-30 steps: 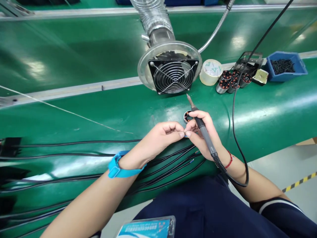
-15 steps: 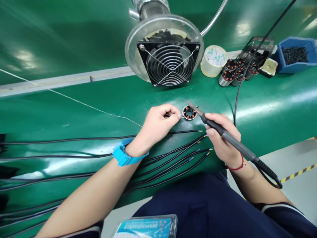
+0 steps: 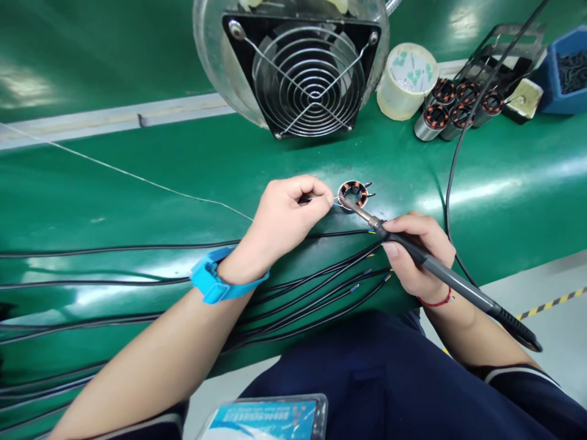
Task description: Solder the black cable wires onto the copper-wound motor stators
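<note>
My right hand (image 3: 419,253) is closed around a soldering iron (image 3: 440,272). The iron's tip reaches the left rim of a motor stator (image 3: 353,194), a metal ring with copper windings standing on the green bench. On the stator's other side, the fingers of my left hand (image 3: 293,211) pinch together close to the rim. A thin silvery solder wire (image 3: 169,185) runs from the left into this hand. A dark cable piece shows within its grip, and a blue wire end comes out by the fingertips. Whether the iron touches metal there is too small to tell.
A fan with a wire guard (image 3: 314,95) hangs over the bench. Right of it stand a tape roll (image 3: 408,79), several stators (image 3: 431,122), a sponge (image 3: 525,98) and a blue bin (image 3: 568,79). Several black cables (image 3: 321,272) lie in front, under my left arm.
The soldering iron's tip has come down from above the stator's far side to its left rim. Two dark leads now show on the stator's right. The view has shifted slightly.
</note>
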### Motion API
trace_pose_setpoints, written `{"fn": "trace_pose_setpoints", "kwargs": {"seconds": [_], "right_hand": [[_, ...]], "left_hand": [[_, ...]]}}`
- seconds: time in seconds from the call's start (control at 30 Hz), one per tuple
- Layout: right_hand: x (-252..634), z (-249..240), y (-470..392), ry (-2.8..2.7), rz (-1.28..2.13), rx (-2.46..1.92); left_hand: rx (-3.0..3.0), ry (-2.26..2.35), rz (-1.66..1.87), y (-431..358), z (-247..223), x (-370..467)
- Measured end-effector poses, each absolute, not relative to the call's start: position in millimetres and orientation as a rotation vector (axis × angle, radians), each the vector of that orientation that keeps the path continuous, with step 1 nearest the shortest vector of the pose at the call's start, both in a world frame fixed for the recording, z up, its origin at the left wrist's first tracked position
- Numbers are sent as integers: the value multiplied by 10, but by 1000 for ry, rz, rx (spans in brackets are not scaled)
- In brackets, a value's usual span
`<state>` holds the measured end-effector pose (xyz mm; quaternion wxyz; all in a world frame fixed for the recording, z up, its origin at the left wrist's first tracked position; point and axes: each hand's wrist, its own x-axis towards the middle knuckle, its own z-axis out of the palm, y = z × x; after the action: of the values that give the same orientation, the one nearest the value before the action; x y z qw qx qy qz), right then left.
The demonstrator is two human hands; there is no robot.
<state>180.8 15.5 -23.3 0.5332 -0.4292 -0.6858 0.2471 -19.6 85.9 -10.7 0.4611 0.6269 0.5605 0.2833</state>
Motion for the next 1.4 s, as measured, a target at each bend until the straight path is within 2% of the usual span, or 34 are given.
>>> {"fn": "trace_pose_setpoints", "kwargs": {"seconds": [0.43,0.67,1.13,1.27,1.4], "right_hand": [[1790,-267,140,-1634,601,-1024],[1805,-273,125,-1611,486,-1074],[1763,112,378,-1743,649,-1216],[1654,32,457,-1802,684,-1220],[1599,-175,490,-1870,555,-1253]], "left_hand": [[1503,1343,784,869,-140,-199],[1505,1350,770,873,-135,-190],[1484,1315,831,899,-168,-197],[1478,1302,844,905,-183,-192],[1455,1310,849,911,-196,-188]]}}
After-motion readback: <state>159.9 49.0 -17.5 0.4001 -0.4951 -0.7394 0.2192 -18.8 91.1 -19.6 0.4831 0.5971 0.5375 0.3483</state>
